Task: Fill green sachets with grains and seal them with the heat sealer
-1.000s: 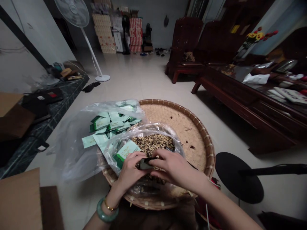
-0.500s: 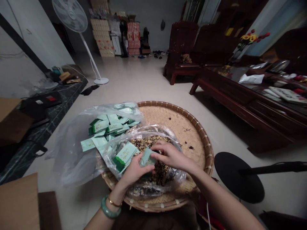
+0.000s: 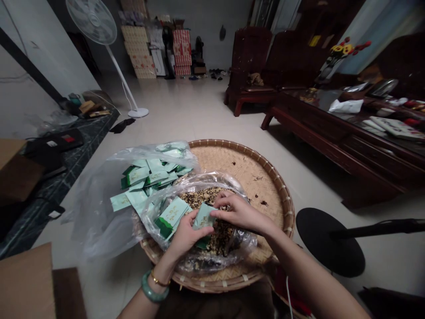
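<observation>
In the head view, a pale green sachet (image 3: 203,217) is held between both hands, over an open inner plastic bag (image 3: 247,243). Its upper edge is pinched by the fingers of the right hand (image 3: 241,215), which are drawn together with the thumb. The left hand (image 3: 187,237) is set against the sachet's left side, and whether its fingers are clamped on the sachet cannot be told. A heap of green-and-white sachets (image 3: 149,177) is gathered in a clear outer bag (image 3: 96,221) at left. A few more sachets (image 3: 172,215) lie in the inner bag, beside loose dried plant matter (image 3: 199,197). Both bags rest on a round woven bamboo tray (image 3: 285,208), which is flecked with debris. The tray is placed on a pale tiled floor (image 3: 186,110). A white pedestal fan (image 3: 89,22) and stacked cartons (image 3: 137,48) stand far left, and dark wooden furniture (image 3: 318,128) stands right.
</observation>
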Motion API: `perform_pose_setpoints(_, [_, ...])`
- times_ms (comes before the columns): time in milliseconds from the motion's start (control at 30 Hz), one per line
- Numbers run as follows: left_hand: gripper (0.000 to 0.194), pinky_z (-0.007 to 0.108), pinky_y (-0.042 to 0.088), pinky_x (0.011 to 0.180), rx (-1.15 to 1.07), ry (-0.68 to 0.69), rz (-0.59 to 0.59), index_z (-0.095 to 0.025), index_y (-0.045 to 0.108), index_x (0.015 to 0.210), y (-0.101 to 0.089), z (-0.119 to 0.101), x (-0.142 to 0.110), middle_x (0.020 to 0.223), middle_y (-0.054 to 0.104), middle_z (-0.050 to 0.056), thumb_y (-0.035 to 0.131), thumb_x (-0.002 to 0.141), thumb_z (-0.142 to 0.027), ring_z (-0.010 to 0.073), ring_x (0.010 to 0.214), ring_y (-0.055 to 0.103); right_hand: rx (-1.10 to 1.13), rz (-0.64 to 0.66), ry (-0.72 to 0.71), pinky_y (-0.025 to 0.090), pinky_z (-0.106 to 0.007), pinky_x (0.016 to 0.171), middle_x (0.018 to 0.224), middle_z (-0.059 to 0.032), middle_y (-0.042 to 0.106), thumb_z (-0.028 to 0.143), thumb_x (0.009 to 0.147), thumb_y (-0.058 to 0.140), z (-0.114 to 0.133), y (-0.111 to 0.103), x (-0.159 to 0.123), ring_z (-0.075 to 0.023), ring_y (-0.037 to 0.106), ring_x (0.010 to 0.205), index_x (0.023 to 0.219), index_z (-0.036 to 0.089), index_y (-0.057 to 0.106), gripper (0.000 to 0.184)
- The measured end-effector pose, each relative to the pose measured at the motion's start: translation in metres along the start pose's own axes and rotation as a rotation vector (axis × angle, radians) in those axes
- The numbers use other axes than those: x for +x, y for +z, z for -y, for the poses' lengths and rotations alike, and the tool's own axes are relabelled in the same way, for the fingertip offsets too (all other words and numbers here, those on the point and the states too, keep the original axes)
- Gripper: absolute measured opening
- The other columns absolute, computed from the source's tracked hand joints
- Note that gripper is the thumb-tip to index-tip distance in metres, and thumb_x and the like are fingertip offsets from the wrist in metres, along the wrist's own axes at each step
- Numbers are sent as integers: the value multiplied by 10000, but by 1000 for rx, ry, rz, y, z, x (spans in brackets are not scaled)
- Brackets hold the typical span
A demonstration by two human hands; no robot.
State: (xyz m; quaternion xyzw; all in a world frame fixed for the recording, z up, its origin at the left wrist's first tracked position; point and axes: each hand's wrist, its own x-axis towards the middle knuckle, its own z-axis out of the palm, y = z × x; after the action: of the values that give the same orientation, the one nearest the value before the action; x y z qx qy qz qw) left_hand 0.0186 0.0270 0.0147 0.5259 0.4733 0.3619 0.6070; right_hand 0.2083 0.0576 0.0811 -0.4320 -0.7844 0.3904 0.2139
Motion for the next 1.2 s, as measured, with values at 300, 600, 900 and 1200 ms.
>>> perform_pose_setpoints(300, [383, 190, 415, 544, -222, -20, -64, -129, 615, 831, -1, 0, 0, 643, 638, -15, 710, 712, -481, 98, 552, 547, 16, 194, -47, 358, -255, 641, 663, 21, 443, 353, 920, 505, -6, -1, 4, -123, 448, 659, 550, 176, 412, 420])
perform_pose_setpoints(600, [387, 211, 432, 574, -263, 78, -205, -181, 515, 942, 10, 0, -4, 678, 628, -29, 643, 766, -502, 116, 575, 563, 460, -325, 129, 446, -253, 587, 799, 8, 585, 331, 701, 726, -11, 32, -5, -132, 559, 673, 1013, 204, 539, 385])
perform_pose_setpoints(900, [364, 190, 424, 536, -228, 108, -239, -167, 532, 876, 15, -1, -8, 658, 622, -17, 676, 740, -472, 110, 574, 554, 738, -519, 226, 368, -201, 461, 751, 23, 538, 295, 578, 768, -12, 66, -18, -89, 481, 552, 895, 202, 564, 387])
perform_pose_setpoints(1200, [363, 222, 487, 659, -237, 79, -216, -140, 612, 945, 18, -7, -11, 738, 683, 11, 728, 696, -377, 137, 661, 614, 626, -615, 239, 402, -236, 539, 643, 4, 571, 347, 632, 743, -8, 67, -22, -126, 504, 591, 638, 173, 617, 215])
